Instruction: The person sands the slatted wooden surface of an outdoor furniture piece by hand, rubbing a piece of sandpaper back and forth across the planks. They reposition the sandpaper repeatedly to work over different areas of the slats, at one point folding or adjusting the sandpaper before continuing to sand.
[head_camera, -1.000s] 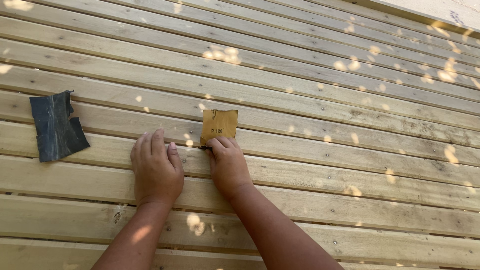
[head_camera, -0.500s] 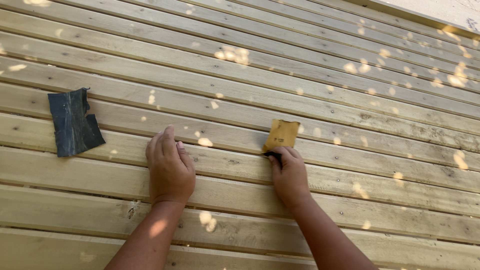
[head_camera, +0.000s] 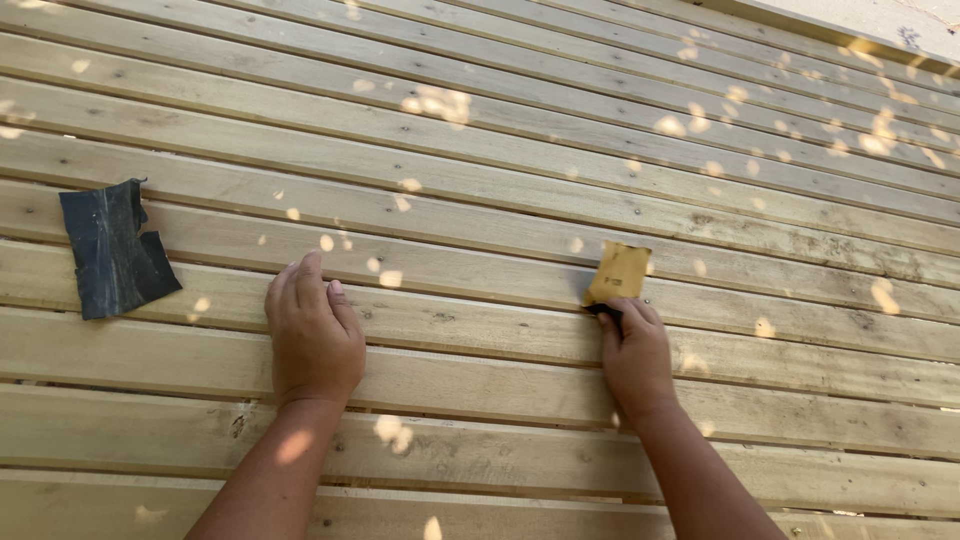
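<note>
My right hand (head_camera: 633, 355) pinches a small folded piece of tan sandpaper (head_camera: 618, 273) against a wooden slat, its dark grit side tucked under my fingertips. My left hand (head_camera: 313, 335) rests palm down on the slats to the left, fingers together, holding nothing. Both hands lie on a wide surface of pale horizontal wooden slats (head_camera: 500, 200) with narrow gaps between them.
A torn piece of black sandpaper (head_camera: 112, 250) lies on the slats at the far left, apart from both hands. Dappled spots of sunlight cover the boards. The surface's far edge (head_camera: 850, 30) runs along the top right.
My right hand has slid the tan sandpaper to the right along the slat, away from my left hand. My left hand has stayed flat on the boards.
</note>
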